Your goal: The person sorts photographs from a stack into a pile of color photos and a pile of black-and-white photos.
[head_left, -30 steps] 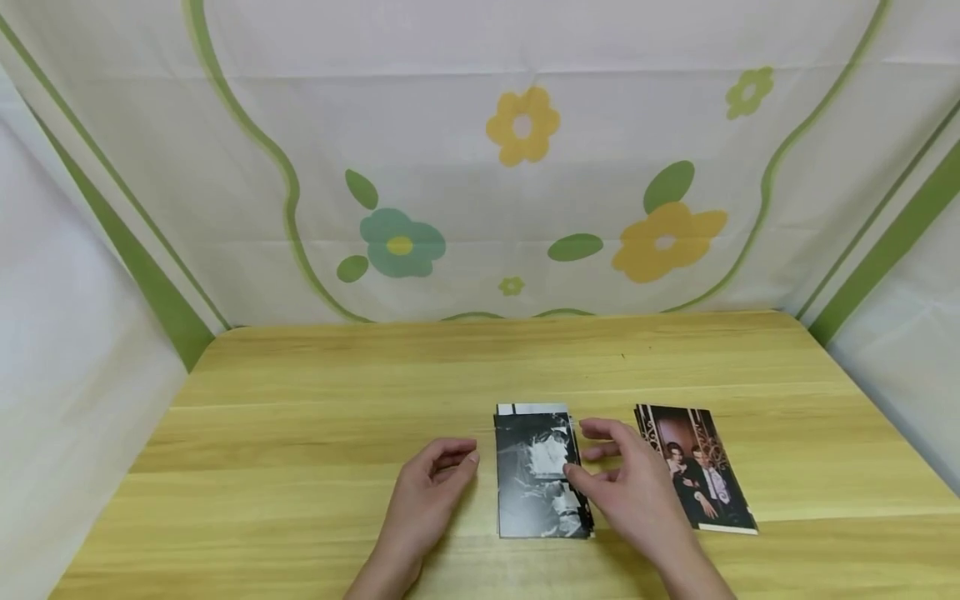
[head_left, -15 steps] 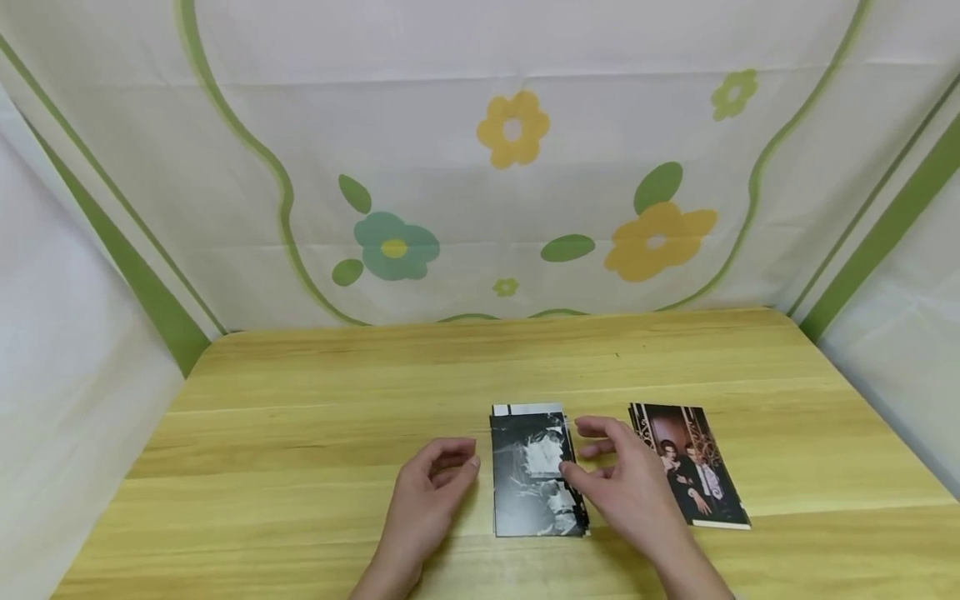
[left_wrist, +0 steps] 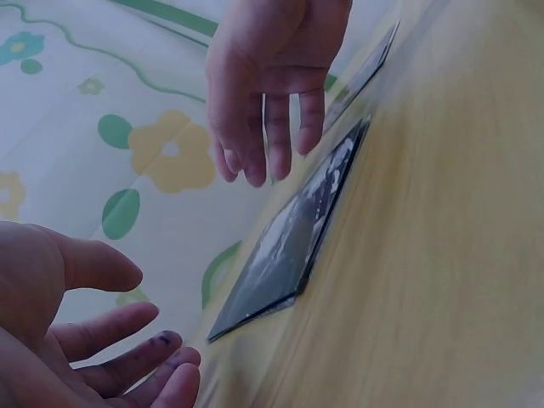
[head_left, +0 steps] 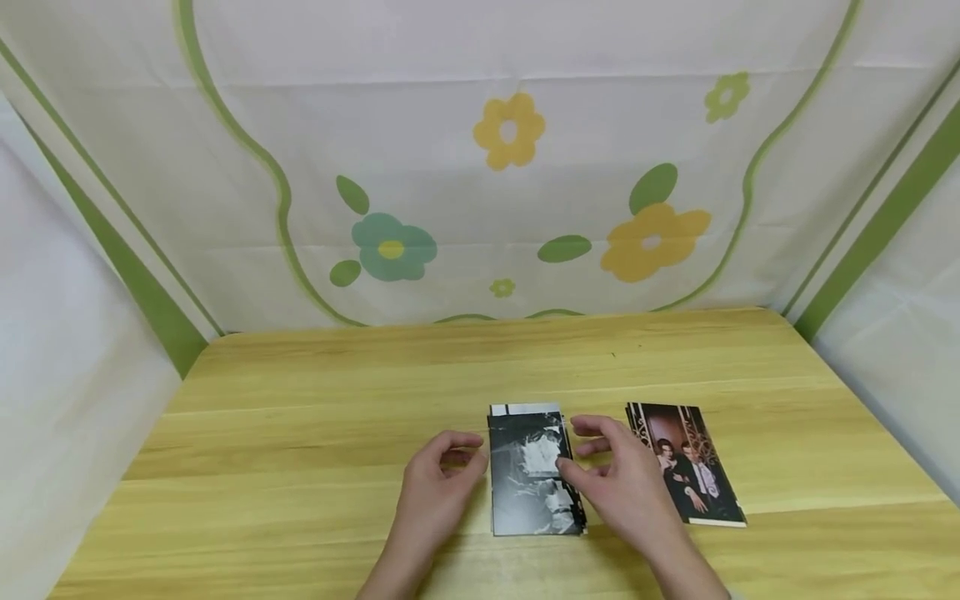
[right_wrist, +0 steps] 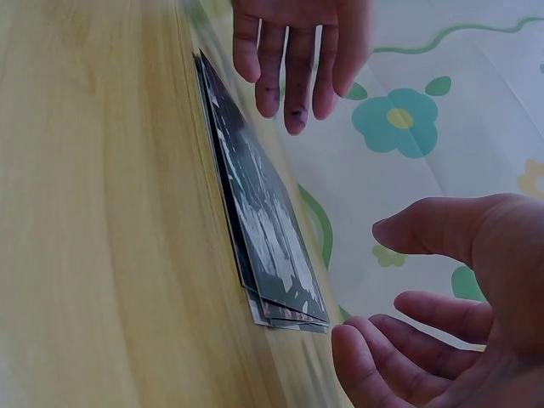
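A stack of photo prints point(head_left: 517, 500), a black-and-white picture on top, lies on the table between my hands in the head view. Its edges are uneven, and a pale strip of a lower print shows at the far end. My left hand point(head_left: 441, 483) hovers by its left side, fingers loosely bent, holding nothing. On the other side is my right hand point(head_left: 622, 483), its thumb over the stack's right edge in the head view. The right wrist view shows a gap between this hand point(right_wrist: 442, 297) and the stack point(right_wrist: 263, 221), with the fingers relaxed.
A second stack of prints point(head_left: 686, 458), topped by a colour photo of two people, lies slanted to the right, partly behind my right hand. The wooden table point(head_left: 300, 417) meets a white flowered cloth point(head_left: 450, 167) at its back and sides.
My left hand has shifted slightly right, closer to the black-and-white stack. The right hand keeps its place beside the prints. The whole head view has drifted a little.
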{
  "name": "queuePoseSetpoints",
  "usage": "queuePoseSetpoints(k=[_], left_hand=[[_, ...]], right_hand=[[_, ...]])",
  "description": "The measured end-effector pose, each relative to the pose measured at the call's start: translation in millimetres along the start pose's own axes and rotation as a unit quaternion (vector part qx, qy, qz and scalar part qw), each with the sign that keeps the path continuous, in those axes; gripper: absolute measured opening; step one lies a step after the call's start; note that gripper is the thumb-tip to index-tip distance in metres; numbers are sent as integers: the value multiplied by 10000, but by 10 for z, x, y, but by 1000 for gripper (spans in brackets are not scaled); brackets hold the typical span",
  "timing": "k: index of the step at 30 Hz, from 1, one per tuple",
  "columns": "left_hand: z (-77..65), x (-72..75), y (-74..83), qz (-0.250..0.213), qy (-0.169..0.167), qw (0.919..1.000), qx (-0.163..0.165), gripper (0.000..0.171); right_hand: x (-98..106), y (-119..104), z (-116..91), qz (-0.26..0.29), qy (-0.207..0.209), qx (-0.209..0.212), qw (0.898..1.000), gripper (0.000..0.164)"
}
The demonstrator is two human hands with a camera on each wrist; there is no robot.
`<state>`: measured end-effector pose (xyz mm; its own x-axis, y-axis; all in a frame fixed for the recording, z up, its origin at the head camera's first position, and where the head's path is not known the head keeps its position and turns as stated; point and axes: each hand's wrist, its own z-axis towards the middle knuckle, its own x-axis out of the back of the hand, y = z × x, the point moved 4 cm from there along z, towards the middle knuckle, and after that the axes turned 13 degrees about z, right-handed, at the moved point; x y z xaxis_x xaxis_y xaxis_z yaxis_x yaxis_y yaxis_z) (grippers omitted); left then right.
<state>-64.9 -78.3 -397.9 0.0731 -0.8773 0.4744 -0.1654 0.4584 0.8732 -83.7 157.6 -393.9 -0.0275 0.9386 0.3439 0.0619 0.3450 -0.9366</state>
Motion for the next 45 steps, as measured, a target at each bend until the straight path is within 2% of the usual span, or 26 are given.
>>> queuePoseSetpoints(k=[9,18,26,35,45], left_hand=[[-10,-72,-40,-100,-268,9996,-64,33],[-23,-96,-59,39,-330,9992,-229,45],[-19,-125,-49,291,-646,9973,-203,50],[-33,-135,-64,305,-719,9969,-86,50],[-35,-144,-69,231,-725,9971,-61,46]], right_hand=[[8,7,1,-141,27,-61,9999,60],[-29,45,1,-481,29,-228,9986,58],[-49,48,4,-797,21,-230,9966,61],[-99,52,2,-627,-178,-276,9975,64],[-115,54,-8,-750,-131,-263,9968,59]])
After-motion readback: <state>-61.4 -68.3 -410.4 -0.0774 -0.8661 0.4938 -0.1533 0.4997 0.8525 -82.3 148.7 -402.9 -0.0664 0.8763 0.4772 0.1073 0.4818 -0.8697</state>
